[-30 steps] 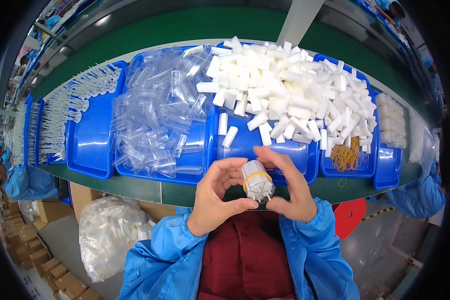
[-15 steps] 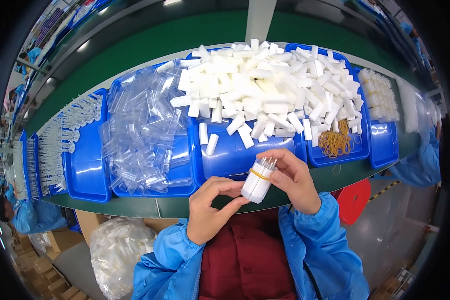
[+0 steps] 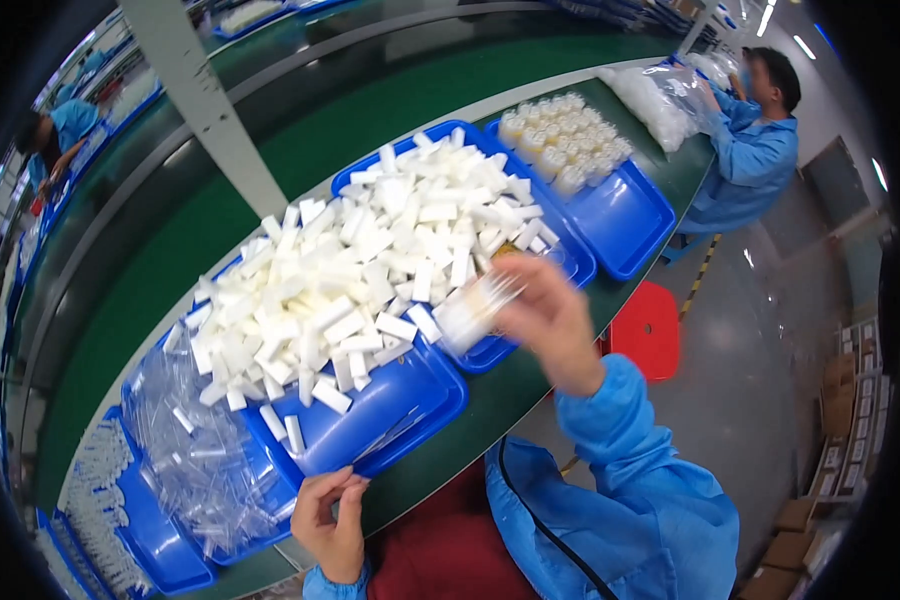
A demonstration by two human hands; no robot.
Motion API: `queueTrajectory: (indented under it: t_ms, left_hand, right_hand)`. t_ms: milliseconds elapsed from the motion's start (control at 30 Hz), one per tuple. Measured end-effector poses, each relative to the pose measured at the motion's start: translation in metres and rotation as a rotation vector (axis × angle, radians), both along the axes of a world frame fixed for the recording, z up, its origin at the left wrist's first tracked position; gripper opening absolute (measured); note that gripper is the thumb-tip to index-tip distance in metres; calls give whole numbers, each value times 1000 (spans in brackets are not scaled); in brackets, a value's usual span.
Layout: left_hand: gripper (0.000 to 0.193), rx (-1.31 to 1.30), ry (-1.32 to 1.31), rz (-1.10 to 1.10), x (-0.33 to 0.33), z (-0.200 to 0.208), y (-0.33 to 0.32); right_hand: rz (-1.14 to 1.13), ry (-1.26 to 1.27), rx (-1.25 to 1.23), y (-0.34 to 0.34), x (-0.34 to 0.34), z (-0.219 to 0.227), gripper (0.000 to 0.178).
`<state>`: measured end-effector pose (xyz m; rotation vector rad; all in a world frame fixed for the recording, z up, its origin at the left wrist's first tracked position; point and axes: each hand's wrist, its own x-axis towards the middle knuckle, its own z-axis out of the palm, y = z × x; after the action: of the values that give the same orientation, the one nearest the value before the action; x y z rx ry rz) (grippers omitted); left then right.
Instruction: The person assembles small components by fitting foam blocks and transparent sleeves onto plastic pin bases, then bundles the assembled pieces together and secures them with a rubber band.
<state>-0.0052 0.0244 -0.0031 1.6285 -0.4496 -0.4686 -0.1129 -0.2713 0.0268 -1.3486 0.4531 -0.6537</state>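
Observation:
My right hand [image 3: 552, 318] is closed round a rubber-banded bundle of white pieces [image 3: 467, 318] with thin pins sticking out of one end. Hand and bundle are smeared by motion, above the near right part of the foam tray. My left hand [image 3: 330, 522] is by the tray's near edge, its fingers curled and thumb drawn in, with nothing visible in them. Close to it, a few thin metal pins [image 3: 390, 430] lie in the blue tray [image 3: 435, 388]. Loose white foam blocks [image 3: 360, 270] heap over the trays. Rubber bands [image 3: 507, 250] show partly behind my right hand.
At the right, a blue tray [image 3: 625, 215] holds rows of finished-looking bundles [image 3: 565, 140]. Clear plastic sleeves [image 3: 200, 450] fill a tray at left, with trays of small clear parts [image 3: 100, 480] beyond. A red stool [image 3: 645, 330] and a seated co-worker [image 3: 755, 150] are to the right.
My view has turned to the right. My left hand has let go of the bundle, and my right hand has carried it away to the right, over the trays.

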Motion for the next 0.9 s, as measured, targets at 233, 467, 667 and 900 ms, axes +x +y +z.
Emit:
queueTrajectory:
  t_ms: [233, 467, 667, 900]
  left_hand:
    - [11, 42, -58, 63, 6, 11, -5]
    - [11, 84, -56, 57, 6, 5, -8]
    - [11, 87, -24, 20, 3, 8, -18]
    - [12, 75, -13, -18, 1, 9, -19]
  right_hand:
    - [-804, 141, -602, -175, -90, -6, 43]
    - [-492, 143, -89, -192, -104, -27, 52]
    - [-47, -196, 183, -121, -79, -6, 60]
    - [113, -149, 187, -89, -67, -1, 64]
